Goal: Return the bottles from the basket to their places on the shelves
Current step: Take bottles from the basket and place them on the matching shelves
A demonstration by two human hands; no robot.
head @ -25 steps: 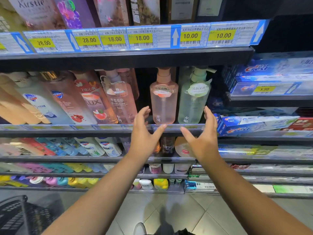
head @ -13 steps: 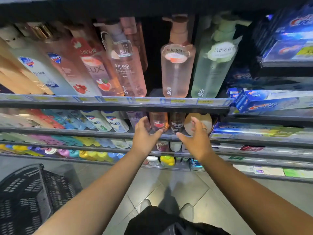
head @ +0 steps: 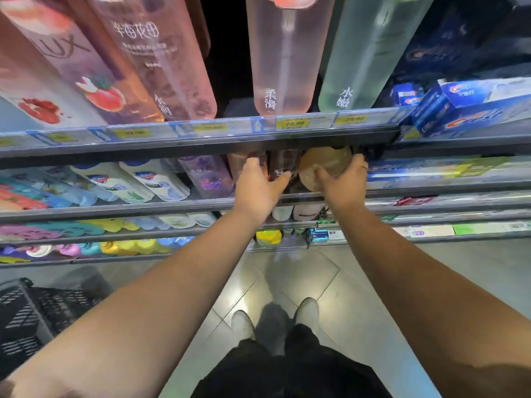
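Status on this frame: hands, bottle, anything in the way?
Right hand grips tan round bottle on the shelf. Left hand against dark bottle beside it, grip unclear. Shelf edge overhangs just above both hands.

The round bottle [head: 326, 163] is showing tan, the tall bottle [head: 280, 61] pale pink, the basket [head: 43, 308] black lattice
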